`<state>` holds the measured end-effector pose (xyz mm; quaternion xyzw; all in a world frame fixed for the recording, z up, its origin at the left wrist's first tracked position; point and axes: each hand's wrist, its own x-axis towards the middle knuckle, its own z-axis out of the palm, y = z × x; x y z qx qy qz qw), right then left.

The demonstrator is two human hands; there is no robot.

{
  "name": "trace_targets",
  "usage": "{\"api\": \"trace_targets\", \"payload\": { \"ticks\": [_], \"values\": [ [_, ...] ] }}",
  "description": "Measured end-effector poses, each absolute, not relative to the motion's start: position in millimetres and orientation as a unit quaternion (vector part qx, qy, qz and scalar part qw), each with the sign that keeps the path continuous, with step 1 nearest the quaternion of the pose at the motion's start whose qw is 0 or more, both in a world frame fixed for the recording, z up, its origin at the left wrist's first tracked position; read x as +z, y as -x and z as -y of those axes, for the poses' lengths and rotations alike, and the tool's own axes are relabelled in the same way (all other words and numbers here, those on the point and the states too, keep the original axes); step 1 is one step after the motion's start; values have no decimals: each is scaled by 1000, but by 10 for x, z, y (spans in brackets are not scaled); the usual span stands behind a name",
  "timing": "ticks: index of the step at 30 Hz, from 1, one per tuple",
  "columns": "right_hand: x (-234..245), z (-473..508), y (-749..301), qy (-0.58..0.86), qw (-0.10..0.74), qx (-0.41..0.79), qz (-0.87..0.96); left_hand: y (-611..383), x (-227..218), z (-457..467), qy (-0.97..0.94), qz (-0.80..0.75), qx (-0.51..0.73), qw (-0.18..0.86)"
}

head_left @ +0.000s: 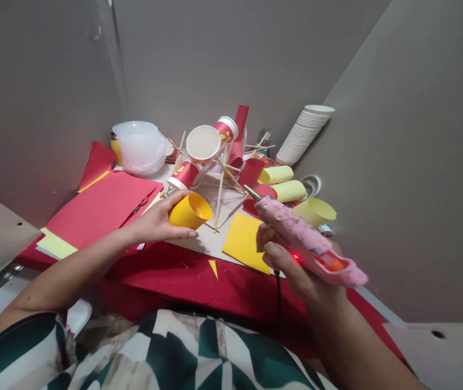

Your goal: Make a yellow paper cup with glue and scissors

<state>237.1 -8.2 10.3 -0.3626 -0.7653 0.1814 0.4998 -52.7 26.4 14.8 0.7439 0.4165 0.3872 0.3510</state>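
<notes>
Wears a patterned garment (211, 346) of dark green, white and mottled beige angular patches; shows a left sleeve (20, 346), seemingly short, dark-edged.

Looks forward and down from head height, above and behind the grips of the left hand (157, 219) and right hand (301, 280). Sits near enough to catch patterned clothing (199, 346) on the near side of both grips, yet reaches past them, over the red-covered table (146, 281), to the grey wall (231, 54) beyond.
</notes>
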Motion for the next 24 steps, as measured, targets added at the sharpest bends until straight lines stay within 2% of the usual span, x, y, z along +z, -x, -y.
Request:
{"api": "trace_targets", "payload": {
  "ticks": [4, 7, 11, 14, 24],
  "values": [
    [187, -19, -2348, 312, 476, 152, 808, 469, 6, -303, -756, -412, 423, 284],
    [161, -80, -2292, 291, 428, 137, 845, 448, -116, -341, -770, -409, 416, 257],
    [29, -106, -2240, 314, 406, 155, 844, 446, -215, -365, -784, -404, 397, 253],
    [-47, -121, -2219, 281, 378, 173, 865, 439, -258, -366, -786, -399, 387, 271],
    [-244, -173, -2180, 264, 388, 175, 865, 446, -383, -396, -810, -371, 380, 249]
  ]
}}
